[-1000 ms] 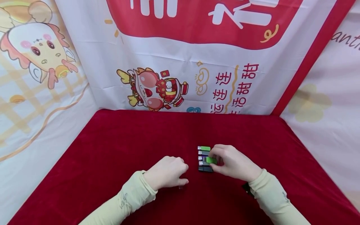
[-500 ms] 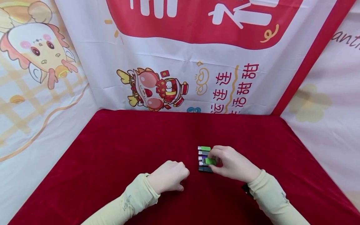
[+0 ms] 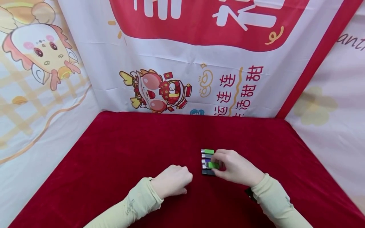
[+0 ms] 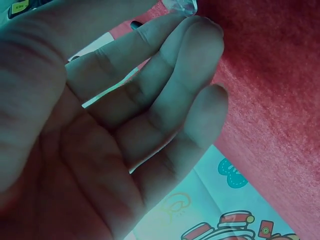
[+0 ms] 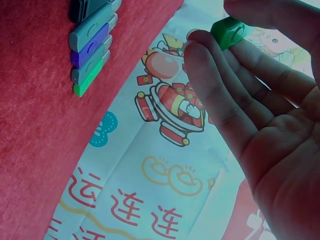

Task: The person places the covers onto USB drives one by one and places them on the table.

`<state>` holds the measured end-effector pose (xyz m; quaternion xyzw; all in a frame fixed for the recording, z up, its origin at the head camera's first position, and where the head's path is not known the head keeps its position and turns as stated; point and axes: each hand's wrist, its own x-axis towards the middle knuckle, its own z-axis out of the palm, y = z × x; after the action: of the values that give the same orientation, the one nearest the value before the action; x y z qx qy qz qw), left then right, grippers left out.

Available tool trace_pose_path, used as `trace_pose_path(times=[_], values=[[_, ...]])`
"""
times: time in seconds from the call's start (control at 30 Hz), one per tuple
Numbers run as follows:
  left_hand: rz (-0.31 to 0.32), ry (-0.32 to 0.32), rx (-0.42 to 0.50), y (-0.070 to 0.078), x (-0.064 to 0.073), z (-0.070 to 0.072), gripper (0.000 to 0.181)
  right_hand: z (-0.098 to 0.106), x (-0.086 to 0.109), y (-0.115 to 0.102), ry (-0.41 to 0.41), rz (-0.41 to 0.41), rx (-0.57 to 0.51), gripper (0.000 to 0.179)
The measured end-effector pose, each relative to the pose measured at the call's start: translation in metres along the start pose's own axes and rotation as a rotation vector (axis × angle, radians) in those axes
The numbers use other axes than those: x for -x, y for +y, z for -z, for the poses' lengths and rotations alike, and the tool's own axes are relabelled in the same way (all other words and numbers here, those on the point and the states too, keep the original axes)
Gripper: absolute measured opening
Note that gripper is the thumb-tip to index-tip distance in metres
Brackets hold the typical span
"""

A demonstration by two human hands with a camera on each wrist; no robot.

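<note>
My right hand [image 3: 235, 167] pinches a green USB flash drive [image 3: 213, 165] between thumb and fingertips. In the right wrist view this green drive [image 5: 229, 32] is held apart from a row of several flash drives on the cloth. The row has a green one [image 3: 209, 151], a grey one [image 3: 207, 156], a purple one [image 5: 92, 46], another grey one and a black one [image 3: 208, 172]. To the left, my left hand [image 3: 172, 180] is low over the cloth. In the left wrist view a small clear plastic piece [image 4: 181, 6], perhaps a cap, is pinched between thumb and index finger.
A red velvet cloth [image 3: 137, 142] covers the table. Printed fabric walls [image 3: 182, 53] close off its back and sides. Under the right wrist lies or hangs a dark object [image 3: 249, 193], mostly hidden by the sleeve.
My left hand has turned and moved slightly right, hiding the clear piece from the head view. The right hand has lowered slightly with the green flash drive; the row has stayed put.
</note>
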<state>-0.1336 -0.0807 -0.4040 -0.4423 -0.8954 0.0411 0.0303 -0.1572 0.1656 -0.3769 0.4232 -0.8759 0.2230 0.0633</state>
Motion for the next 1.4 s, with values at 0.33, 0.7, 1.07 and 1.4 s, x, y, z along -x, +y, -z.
trace_pose_path(times=[0.33,0.7,1.07,1.4], values=[[-0.038,0.053,0.043,0.0,0.001,0.0,0.032,-0.001,0.0,0.0,0.001,0.002,0.005,0.02],[-0.095,0.092,0.23,-0.005,-0.006,-0.001,0.031,0.0,0.001,0.0,-0.002,-0.006,0.006,0.021],[-0.19,0.273,0.464,-0.022,-0.008,0.0,0.007,-0.002,-0.001,-0.001,-0.03,-0.025,-0.002,0.021],[-0.176,0.594,0.436,-0.02,-0.004,0.0,0.011,-0.006,-0.001,-0.003,-0.011,0.042,0.046,0.018]])
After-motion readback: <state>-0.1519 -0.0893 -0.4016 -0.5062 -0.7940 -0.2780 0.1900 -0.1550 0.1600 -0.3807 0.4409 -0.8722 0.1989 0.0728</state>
